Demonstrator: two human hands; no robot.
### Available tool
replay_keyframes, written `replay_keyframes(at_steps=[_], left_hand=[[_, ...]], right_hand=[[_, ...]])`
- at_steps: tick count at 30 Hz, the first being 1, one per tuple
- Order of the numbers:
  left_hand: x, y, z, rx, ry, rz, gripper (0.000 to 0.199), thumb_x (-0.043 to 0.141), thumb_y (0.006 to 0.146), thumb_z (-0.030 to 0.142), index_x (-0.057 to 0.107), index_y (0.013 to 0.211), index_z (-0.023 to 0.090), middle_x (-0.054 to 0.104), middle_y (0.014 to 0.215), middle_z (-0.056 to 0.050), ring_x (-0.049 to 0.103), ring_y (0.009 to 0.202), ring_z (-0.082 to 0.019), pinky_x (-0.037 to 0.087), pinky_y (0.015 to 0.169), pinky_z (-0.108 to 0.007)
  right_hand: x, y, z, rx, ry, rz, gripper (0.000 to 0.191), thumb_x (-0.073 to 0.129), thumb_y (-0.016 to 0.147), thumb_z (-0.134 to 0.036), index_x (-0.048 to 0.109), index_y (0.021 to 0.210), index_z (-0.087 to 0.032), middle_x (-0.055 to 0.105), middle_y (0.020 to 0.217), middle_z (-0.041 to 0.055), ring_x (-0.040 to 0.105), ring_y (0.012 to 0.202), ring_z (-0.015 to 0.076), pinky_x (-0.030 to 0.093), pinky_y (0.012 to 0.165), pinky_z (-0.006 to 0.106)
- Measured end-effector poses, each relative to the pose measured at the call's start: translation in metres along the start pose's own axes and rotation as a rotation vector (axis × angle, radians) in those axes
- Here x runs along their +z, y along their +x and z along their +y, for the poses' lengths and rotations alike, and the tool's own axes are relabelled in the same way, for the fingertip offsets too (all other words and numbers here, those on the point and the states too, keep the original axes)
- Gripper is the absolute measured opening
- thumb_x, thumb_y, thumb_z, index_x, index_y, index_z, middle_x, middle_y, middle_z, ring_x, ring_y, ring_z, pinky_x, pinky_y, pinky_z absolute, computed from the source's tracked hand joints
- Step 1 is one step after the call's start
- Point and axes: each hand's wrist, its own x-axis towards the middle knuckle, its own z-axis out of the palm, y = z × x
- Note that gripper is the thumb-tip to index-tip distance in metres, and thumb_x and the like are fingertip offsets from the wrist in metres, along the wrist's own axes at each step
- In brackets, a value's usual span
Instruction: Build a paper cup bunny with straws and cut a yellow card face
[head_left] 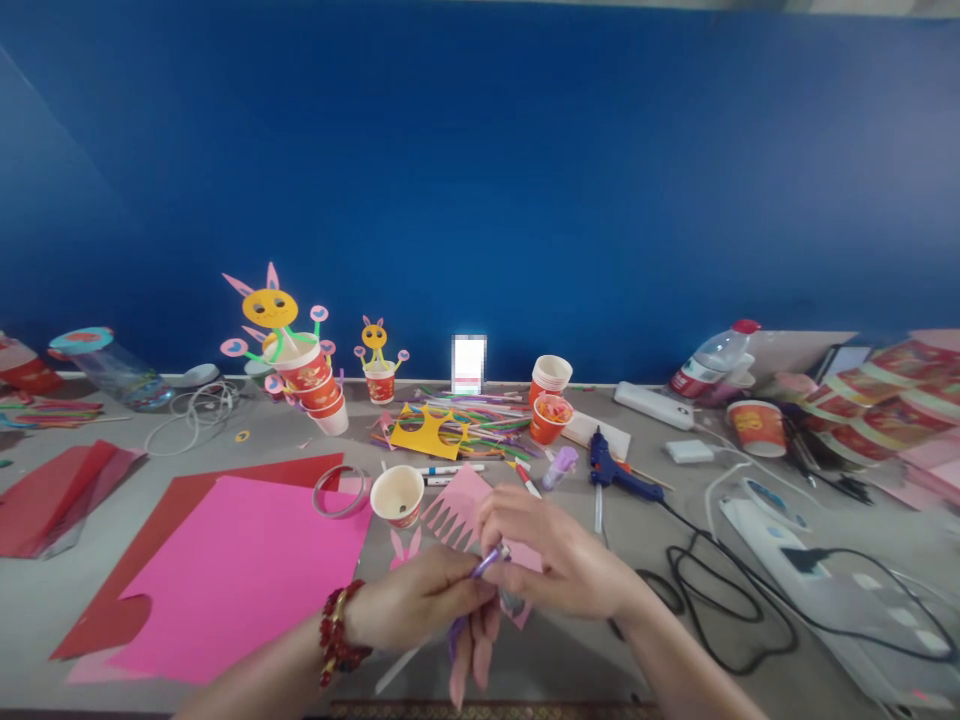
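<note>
My left hand [429, 592], with a red bead bracelet on its wrist, pinches a slim purple strand that looks like a pipe cleaner [489, 562]. Its lower end shows below the left fingers. My right hand [551, 560] closes its thumb and fingers on the upper end of the strand. A small greyish thing under the right thumb is too blurred to name. Beneath the hands lies pink paper [466, 492] with a zigzag cut edge. Left of it are a paper cup [398, 497] and pink paper bunny ears [406, 546].
Magenta paper [255, 580] and a tape ring [339, 493] lie left. Behind are pipe cleaners [495, 432], yellow card with round holes [429, 432] and cup bunny figures [300, 370]. Right are a blue glue gun [622, 470], its looped cable and a power strip [810, 590].
</note>
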Motion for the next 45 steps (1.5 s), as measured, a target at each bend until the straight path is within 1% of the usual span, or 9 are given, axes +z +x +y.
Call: replay_keyframes(at_steps=[4,6,12,15,21,26,31,41,45], left_hand=[[-0.004,-0.001,0.0,0.07,-0.094,-0.027,0.043,0.044,0.098,0.053,0.052,0.078,0.016,0.068,0.056,-0.005,0.059,0.033,-0.012,0.036,0.033,-0.018],[-0.006,-0.002,-0.001,0.1,-0.129,-0.024,0.041,0.044,0.099,0.05,0.052,0.079,0.015,0.07,0.057,-0.006,0.059,0.033,-0.013,0.037,0.034,-0.018],[-0.008,-0.002,-0.004,0.144,-0.153,-0.038,0.041,0.043,0.1,0.049,0.053,0.081,0.014,0.07,0.058,-0.007,0.058,0.033,-0.013,0.037,0.036,-0.019],[-0.009,-0.002,-0.007,0.127,-0.134,-0.044,0.043,0.042,0.099,0.052,0.053,0.082,0.014,0.067,0.055,-0.005,0.053,0.031,-0.011,0.033,0.036,-0.019],[-0.014,-0.006,-0.015,0.133,0.019,0.224,0.048,0.059,0.088,0.058,0.06,0.073,0.013,0.059,0.055,-0.002,0.05,0.044,-0.01,0.033,0.045,-0.021],[-0.014,-0.006,-0.011,0.042,-0.087,0.158,0.055,0.064,0.08,0.066,0.062,0.07,0.012,0.055,0.052,0.0,0.044,0.042,-0.008,0.031,0.045,-0.021],[-0.014,-0.006,-0.004,-0.029,-0.038,0.109,0.06,0.065,0.075,0.072,0.062,0.067,0.012,0.051,0.053,0.002,0.04,0.045,-0.007,0.028,0.046,-0.02],[-0.019,-0.005,0.001,-0.073,0.042,0.03,0.059,0.062,0.077,0.072,0.062,0.065,0.015,0.047,0.051,0.004,0.032,0.044,-0.007,0.031,0.045,-0.021],[-0.021,-0.004,0.003,-0.079,0.048,0.015,0.057,0.064,0.077,0.07,0.064,0.065,0.014,0.047,0.051,0.004,0.035,0.046,-0.007,0.03,0.045,-0.02]], right_hand=[[0.003,-0.011,0.013,0.157,0.175,0.261,0.032,0.046,0.102,-0.044,0.061,0.09,-0.019,0.062,0.086,0.0051,0.057,0.082,0.0195,0.045,0.074,0.031],[0.007,-0.017,0.017,0.199,0.207,0.307,0.035,0.049,0.1,-0.047,0.06,0.084,-0.019,0.059,0.08,0.0032,0.056,0.075,0.0182,0.044,0.069,0.029],[0.025,-0.033,0.017,0.184,0.21,0.256,0.032,0.065,0.09,-0.051,0.06,0.092,-0.02,0.062,0.092,0.0053,0.059,0.088,0.0214,0.047,0.081,0.032],[0.03,-0.036,0.016,0.205,0.12,0.289,0.022,0.066,0.091,-0.042,0.06,0.092,-0.02,0.061,0.097,0.006,0.058,0.094,0.0215,0.047,0.085,0.033],[0.025,-0.031,0.012,0.172,-0.003,0.273,0.012,0.068,0.091,-0.032,0.065,0.091,-0.02,0.062,0.094,0.005,0.06,0.089,0.0197,0.049,0.081,0.031],[0.021,-0.025,0.009,0.128,-0.014,0.256,0.015,0.067,0.092,-0.035,0.066,0.09,-0.02,0.062,0.091,0.0056,0.059,0.086,0.02,0.05,0.077,0.031],[0.02,-0.021,0.01,0.101,-0.017,0.233,0.016,0.066,0.093,-0.035,0.066,0.09,-0.019,0.064,0.092,0.0068,0.06,0.087,0.0205,0.049,0.077,0.032],[0.013,-0.021,0.012,0.093,-0.085,0.083,0.01,0.065,0.093,-0.029,0.067,0.095,-0.02,0.064,0.092,0.0053,0.06,0.087,0.0198,0.046,0.074,0.029],[0.011,-0.02,0.011,0.101,-0.105,0.063,0.006,0.065,0.092,-0.024,0.066,0.095,-0.02,0.063,0.09,0.0041,0.059,0.084,0.0188,0.044,0.072,0.027]])
